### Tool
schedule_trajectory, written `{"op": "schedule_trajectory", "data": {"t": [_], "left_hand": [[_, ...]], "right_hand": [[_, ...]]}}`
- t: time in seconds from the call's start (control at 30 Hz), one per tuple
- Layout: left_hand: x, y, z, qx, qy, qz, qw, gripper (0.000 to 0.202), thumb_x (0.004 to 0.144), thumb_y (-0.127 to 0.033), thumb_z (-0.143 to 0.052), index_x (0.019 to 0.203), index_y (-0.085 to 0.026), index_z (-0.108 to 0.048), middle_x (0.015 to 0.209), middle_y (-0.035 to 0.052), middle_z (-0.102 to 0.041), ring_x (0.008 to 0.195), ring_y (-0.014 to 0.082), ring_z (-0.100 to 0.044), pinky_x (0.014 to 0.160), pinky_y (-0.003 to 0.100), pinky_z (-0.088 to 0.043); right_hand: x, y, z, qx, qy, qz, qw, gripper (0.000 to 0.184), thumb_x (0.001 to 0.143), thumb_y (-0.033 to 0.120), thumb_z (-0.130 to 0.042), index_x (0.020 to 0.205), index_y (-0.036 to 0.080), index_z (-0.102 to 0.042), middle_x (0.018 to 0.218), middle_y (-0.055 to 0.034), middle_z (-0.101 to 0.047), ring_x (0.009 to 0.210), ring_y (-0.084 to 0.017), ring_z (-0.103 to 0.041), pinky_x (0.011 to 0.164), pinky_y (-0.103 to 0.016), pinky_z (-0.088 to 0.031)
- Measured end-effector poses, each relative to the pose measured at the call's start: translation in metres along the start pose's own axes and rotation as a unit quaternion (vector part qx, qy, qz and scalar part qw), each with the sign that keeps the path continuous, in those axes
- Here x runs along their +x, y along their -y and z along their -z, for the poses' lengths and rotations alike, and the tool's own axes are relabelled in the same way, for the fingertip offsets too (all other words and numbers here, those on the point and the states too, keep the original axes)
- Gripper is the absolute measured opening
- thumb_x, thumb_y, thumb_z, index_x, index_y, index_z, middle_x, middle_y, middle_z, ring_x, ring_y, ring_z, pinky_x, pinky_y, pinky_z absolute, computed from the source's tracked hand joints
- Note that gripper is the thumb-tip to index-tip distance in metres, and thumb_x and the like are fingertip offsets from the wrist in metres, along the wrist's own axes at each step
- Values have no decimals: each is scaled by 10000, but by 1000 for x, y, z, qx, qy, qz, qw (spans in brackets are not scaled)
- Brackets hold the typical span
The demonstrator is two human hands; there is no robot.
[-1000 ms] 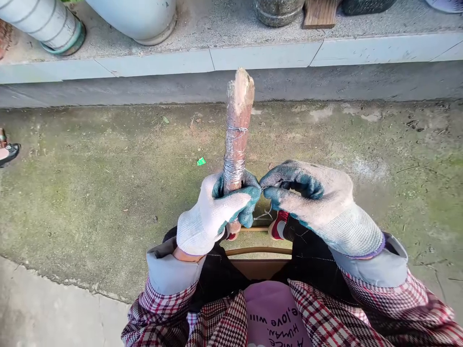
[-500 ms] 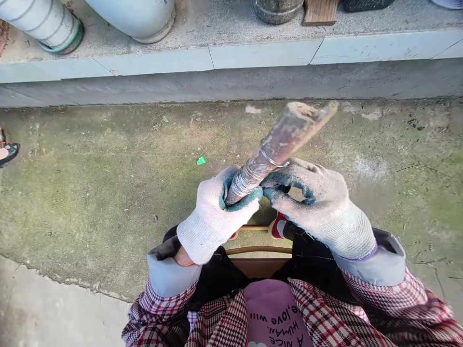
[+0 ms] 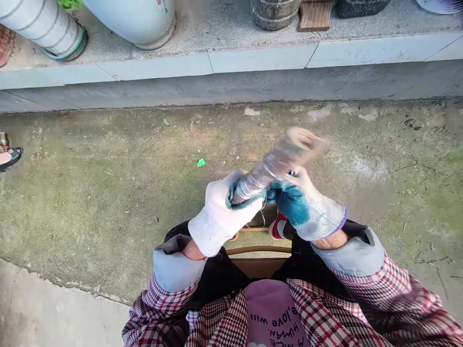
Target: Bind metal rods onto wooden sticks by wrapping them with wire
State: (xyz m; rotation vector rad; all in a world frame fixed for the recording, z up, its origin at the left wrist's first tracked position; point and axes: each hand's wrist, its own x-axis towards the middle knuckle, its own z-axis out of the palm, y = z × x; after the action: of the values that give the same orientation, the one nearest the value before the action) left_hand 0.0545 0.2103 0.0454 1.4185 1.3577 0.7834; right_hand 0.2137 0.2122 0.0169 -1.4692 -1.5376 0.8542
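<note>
A thick wooden stick, blurred by motion, slants up to the right with a broken, hollow-looking far end. Thin pale wire is wound round its lower part. My left hand, in a white glove with a teal palm, is closed around the lower end. My right hand, gloved the same way, is just right of the stick, its palm side showing and its fingers curled in at the wire. A loose strand hangs between the hands; the exact pinch point is hidden.
Across the front runs a raised concrete ledge bearing a pale jar, a ribbed white cylinder, a dark plastic jar and a wood block. A green scrap lies on the ground. Another person's foot shows at left.
My right hand has rotated, so its teal palm now shows instead of its back, and has moved slightly left. The stick's upper end has dipped a little. A loose wire strand now shows.
</note>
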Motion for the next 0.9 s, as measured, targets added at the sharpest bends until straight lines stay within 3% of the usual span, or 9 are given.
{"op": "schedule_trajectory", "data": {"t": [0.03, 0.13, 0.23, 0.37, 0.5, 0.63, 0.77, 0.83, 0.9], "left_hand": [[1, -1, 0, -53, -9, 41, 998, 126, 700, -265, -736, 752, -195, -645, 654, -14, -639, 547, 136, -578, 548, 269, -495], [4, -3, 1, -169, -14, 104, 980, 118, 720, -263, -700, 777, -192, -625, 607, -43, -580, 456, 103, -520, 435, 237, -438], [4, -4, 2, -183, -25, 109, 977, 144, 721, -264, -714, 785, -191, -606, 608, -46, -579, 454, 98, -540, 413, 217, -427], [3, -3, 3, -171, -28, 98, 980, 154, 712, -245, -721, 795, -193, -601, 603, -51, -583, 454, 93, -535, 409, 208, -434], [1, -4, 1, -157, -28, 104, 982, 150, 730, -267, -718, 802, -196, -608, 609, -45, -594, 450, 95, -534, 402, 208, -425], [2, -2, 2, -79, -86, 67, 991, 150, 719, -275, -734, 774, -190, -624, 633, -30, -609, 488, 100, -537, 442, 218, -432], [15, 9, 17, 7, -179, 39, 983, 164, 700, -279, -767, 771, -196, -644, 633, -41, -602, 549, 110, -563, 509, 223, -463], [22, 15, 26, -41, -221, 59, 973, 141, 732, -287, -736, 805, -204, -649, 588, -59, -569, 480, 98, -531, 460, 219, -442], [27, 17, 31, -115, -222, 80, 965, 132, 741, -278, -717, 821, -205, -640, 545, -72, -536, 417, 94, -504, 414, 219, -426]], "right_hand": [[2, -1, 1, 111, 33, -73, 991, 270, 930, 326, -548, 730, 171, -642, 518, 65, -585, 370, -84, -496, 340, -187, -442], [6, 4, 11, 342, 87, -239, 905, 235, 885, 385, -651, 806, 163, -655, 600, 38, -621, 350, -63, -440, 309, -184, -387], [6, 12, 21, 389, 122, -286, 867, 313, 801, 431, -773, 939, 160, -700, 604, 44, -615, 345, -54, -402, 292, -183, -343], [3, 17, 22, 365, 144, -283, 875, 358, 734, 416, -835, 952, 161, -711, 610, 45, -613, 348, -55, -400, 298, -193, -339], [1, 12, 20, 296, 98, -239, 919, 319, 856, 472, -707, 888, 155, -725, 560, 40, -563, 390, -70, -418, 342, -195, -331], [-2, 10, 22, 227, 90, -152, 958, 239, 889, 396, -678, 876, 169, -750, 682, 5, -629, 563, -107, -527, 488, -216, -429], [-7, 18, 38, 291, 141, -176, 930, 205, 884, 375, -685, 823, 190, -751, 679, -6, -630, 543, -121, -521, 461, -238, -411], [-9, 19, 49, 314, 127, -189, 922, 198, 876, 392, -700, 843, 207, -761, 613, 11, -587, 469, -110, -462, 406, -239, -364], [-7, 16, 55, 293, 93, -190, 932, 165, 865, 376, -714, 866, 222, -772, 573, 29, -561, 427, -96, -422, 373, -226, -323]]}}
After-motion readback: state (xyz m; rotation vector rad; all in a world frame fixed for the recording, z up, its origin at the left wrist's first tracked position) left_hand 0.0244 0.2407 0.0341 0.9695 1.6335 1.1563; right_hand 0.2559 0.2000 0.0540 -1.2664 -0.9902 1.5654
